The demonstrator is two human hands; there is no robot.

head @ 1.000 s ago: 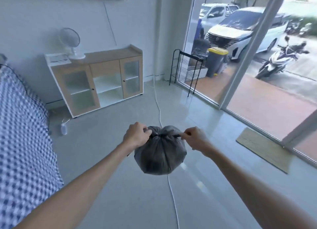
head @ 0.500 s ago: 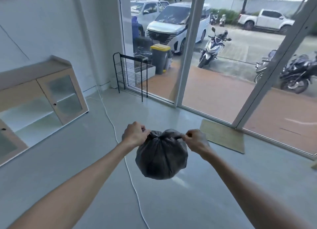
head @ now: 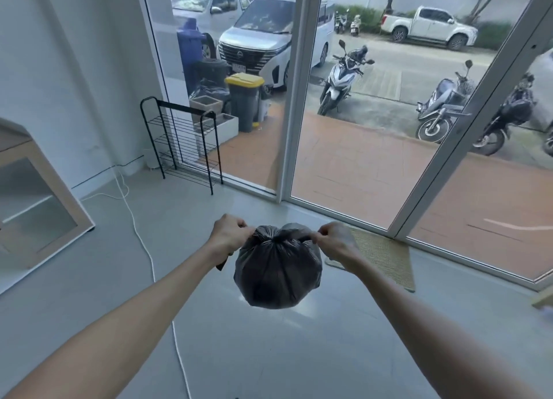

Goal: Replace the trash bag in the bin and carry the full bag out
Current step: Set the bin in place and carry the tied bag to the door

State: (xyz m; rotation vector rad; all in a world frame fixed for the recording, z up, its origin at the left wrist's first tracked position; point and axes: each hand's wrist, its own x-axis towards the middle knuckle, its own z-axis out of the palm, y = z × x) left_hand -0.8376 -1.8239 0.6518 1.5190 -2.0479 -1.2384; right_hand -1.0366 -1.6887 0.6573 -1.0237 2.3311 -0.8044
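Note:
A full dark grey trash bag (head: 276,274) hangs in the air in front of me, round and gathered into a knot at its top. My left hand (head: 229,234) pinches the bag's gathered top from the left. My right hand (head: 335,241) pinches it from the right. Both arms stretch forward above the grey floor. The indoor bin is not in view.
Glass sliding doors (head: 353,147) stand ahead, with a woven doormat (head: 386,256) at their foot. A black wire rack (head: 182,142) stands left of the doors. A white cable (head: 143,243) runs across the floor. A wooden cabinet (head: 36,207) is at far left. Outside stands a yellow-lidded wheelie bin (head: 245,100).
The view has swung right and moved closer to the glass doors; the cabinet has slid to the left edge. Both hands keep the same hold on the bag's top.

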